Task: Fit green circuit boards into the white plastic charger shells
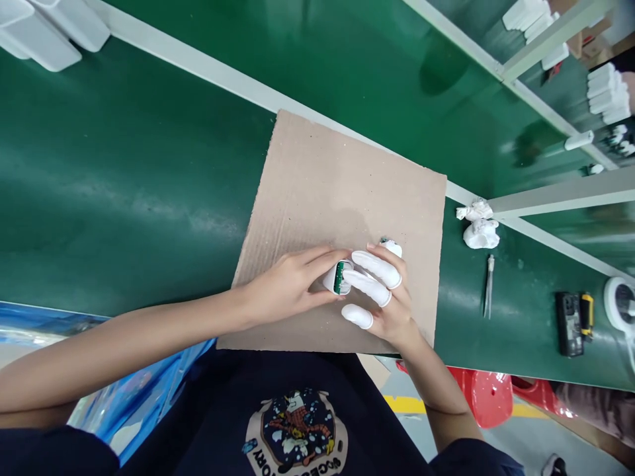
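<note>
My left hand is closed around a small white plastic housing, its open end turned to the right. A green circuit board shows inside that opening. White finger cots cover several fingers of my right hand. Two covered fingertips press at the open end of the housing, while the lowest covered finger sits apart from it. Just beyond the right fingers a second white piece with a bit of green shows; the hand partly hides it, and whether it is held or lying there is unclear.
Beneath both hands a cardboard sheet covers part of the green bench. To the right lie crumpled white bundles, tweezers, a black device and a white tape roll. White housings stand at upper left.
</note>
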A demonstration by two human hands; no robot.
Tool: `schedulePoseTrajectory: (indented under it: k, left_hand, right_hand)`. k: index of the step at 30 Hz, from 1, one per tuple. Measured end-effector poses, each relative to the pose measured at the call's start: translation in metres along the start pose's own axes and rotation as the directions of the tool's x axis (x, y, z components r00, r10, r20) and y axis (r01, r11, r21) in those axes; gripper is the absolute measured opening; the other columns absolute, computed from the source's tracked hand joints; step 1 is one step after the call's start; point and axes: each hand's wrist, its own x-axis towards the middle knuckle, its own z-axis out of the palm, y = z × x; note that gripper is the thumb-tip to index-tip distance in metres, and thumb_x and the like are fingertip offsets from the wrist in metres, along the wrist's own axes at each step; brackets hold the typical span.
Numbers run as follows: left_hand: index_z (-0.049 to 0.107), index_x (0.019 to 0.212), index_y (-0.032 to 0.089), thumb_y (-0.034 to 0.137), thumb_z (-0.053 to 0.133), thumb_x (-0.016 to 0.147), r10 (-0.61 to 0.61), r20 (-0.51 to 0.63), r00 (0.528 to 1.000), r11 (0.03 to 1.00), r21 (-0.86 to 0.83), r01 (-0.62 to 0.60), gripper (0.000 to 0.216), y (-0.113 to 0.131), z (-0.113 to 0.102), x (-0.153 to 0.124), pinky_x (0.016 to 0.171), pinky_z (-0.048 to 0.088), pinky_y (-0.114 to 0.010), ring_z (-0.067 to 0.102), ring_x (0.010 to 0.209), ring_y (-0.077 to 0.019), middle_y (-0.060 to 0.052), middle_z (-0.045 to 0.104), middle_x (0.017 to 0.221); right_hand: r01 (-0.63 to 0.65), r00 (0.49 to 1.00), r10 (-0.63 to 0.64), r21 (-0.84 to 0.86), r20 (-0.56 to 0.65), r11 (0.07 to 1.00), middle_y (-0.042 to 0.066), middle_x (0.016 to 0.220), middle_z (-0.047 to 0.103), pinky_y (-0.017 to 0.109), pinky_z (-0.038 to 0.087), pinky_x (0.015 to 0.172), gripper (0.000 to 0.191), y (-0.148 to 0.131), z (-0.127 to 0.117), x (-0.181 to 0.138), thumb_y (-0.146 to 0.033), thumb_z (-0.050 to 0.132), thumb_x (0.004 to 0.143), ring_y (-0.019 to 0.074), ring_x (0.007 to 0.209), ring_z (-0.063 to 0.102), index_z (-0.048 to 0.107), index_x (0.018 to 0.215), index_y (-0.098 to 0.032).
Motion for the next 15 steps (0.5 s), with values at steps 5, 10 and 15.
schedulePoseTrajectory:
  k: [5, 10, 15]
  left_hand:
    - [0.048, 0.134, 0.016, 0.033, 0.059, 0.095, 0.039, -0.024, 0.999, 0.998, 0.048, -0.038, 0.044, -0.002, 0.001, -0.001, 0.090, 0.059, -0.036, 0.067, 0.108, -0.0227, -0.013, 0.065, 0.123]
    - [0.047, 0.137, 0.014, 0.030, 0.060, 0.095, 0.086, -0.046, 0.995, 0.992, 0.100, -0.082, 0.047, -0.003, 0.000, 0.000, 0.093, 0.058, -0.040, 0.066, 0.112, -0.0253, -0.016, 0.064, 0.127]
    - [0.046, 0.142, 0.019, 0.031, 0.065, 0.091, 0.171, -0.035, 0.985, 0.984, -0.053, -0.173, 0.056, 0.000, -0.011, 0.005, 0.097, 0.055, -0.037, 0.064, 0.112, -0.0228, -0.013, 0.065, 0.124]
  right_hand:
    - [0.009, 1.000, -0.008, -0.013, 0.029, 1.000, 0.010, 0.120, 0.061, 0.057, 0.047, 0.102, 0.036, 0.000, 0.004, -0.001, -0.038, 0.054, 0.097, 0.0304, 0.126, 0.051, 0.055, 0.129, -0.024]
    - [0.016, 0.999, -0.017, 0.009, 0.050, 1.000, 0.011, 0.126, 0.058, 0.059, 0.045, 0.105, 0.042, 0.002, 0.006, -0.003, -0.033, 0.060, 0.094, 0.0321, 0.131, 0.046, 0.053, 0.133, -0.022]
    - [-0.012, 0.999, 0.018, 0.188, -0.031, 0.982, 0.009, 0.128, 0.057, 0.056, 0.051, 0.102, 0.044, 0.007, -0.013, 0.001, -0.028, 0.067, 0.088, 0.0295, 0.121, 0.056, 0.056, 0.130, -0.024]
